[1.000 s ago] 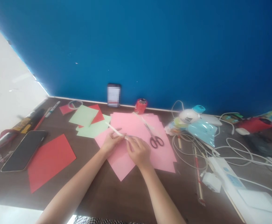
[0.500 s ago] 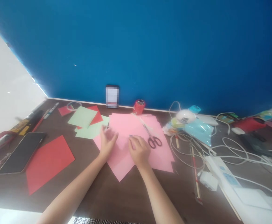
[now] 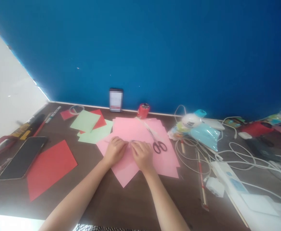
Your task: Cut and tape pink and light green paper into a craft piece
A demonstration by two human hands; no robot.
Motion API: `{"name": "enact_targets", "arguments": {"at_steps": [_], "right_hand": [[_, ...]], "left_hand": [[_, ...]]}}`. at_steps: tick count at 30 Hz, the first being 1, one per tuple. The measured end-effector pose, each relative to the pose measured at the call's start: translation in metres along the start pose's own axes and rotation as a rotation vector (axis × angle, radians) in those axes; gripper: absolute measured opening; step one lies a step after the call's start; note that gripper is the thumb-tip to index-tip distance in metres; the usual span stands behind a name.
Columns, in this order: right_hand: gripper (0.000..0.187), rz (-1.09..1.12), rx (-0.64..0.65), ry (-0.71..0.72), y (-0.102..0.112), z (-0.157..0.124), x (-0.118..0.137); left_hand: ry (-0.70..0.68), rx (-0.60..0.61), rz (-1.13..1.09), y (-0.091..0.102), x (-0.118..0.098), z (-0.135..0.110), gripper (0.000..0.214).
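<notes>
My left hand (image 3: 115, 151) and my right hand (image 3: 142, 155) are over overlapping sheets of pink paper (image 3: 126, 126), their fingertips almost meeting. Both are closed in a pinch. Something small and pale shows at the fingertips, too blurred to name. Scissors (image 3: 157, 141) with dark handles lie on the pink paper just right of my right hand, their blades pointing away. Behind the pink sheets stands a red roll-like object (image 3: 144, 110). Pale green paper (image 3: 97, 133) lies left of and beyond my left hand, with red pieces around it.
A larger red sheet (image 3: 52, 168) and a phone (image 3: 22, 158) lie on the left. Another device (image 3: 116, 100) leans against the blue wall (image 3: 140, 57). Loose white cables, a power strip (image 3: 230, 176), a pencil-like stick (image 3: 200, 179) and plastic packets (image 3: 205, 134) crowd the right.
My left hand has moved right and its spread fingers have closed, bringing it beside my right hand. My right hand stays in nearly the same place, still pinched.
</notes>
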State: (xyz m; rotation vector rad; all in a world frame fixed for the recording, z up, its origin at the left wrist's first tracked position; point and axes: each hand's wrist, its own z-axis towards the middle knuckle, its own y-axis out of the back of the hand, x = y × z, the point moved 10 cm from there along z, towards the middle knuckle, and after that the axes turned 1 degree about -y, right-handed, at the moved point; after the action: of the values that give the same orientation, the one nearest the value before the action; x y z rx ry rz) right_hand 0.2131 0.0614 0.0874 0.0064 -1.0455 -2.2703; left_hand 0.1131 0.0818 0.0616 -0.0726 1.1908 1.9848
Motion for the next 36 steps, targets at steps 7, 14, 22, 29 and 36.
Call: {"name": "enact_targets", "arguments": {"at_steps": [7, 14, 22, 29, 36], "right_hand": [[0.033, 0.165, 0.122, -0.152, -0.018, -0.002, -0.021], [0.022, -0.367, 0.102, -0.626, 0.023, -0.014, -0.1], [0.029, -0.379, 0.311, -0.717, 0.011, -0.032, -0.13], [0.024, -0.521, 0.443, -0.685, 0.014, -0.035, -0.125], [0.027, -0.52, 0.557, -0.768, 0.007, -0.041, -0.131]], "left_hand": [[0.159, 0.133, -0.036, -0.01, 0.014, -0.002, 0.02], [0.191, 0.198, 0.098, -0.017, 0.026, -0.006, 0.022], [0.046, 0.168, 0.324, -0.011, 0.025, -0.004, 0.024], [0.032, 0.131, 0.411, -0.003, 0.031, -0.005, 0.03], [0.068, 0.059, 0.346, 0.005, 0.038, -0.006, 0.027]]}}
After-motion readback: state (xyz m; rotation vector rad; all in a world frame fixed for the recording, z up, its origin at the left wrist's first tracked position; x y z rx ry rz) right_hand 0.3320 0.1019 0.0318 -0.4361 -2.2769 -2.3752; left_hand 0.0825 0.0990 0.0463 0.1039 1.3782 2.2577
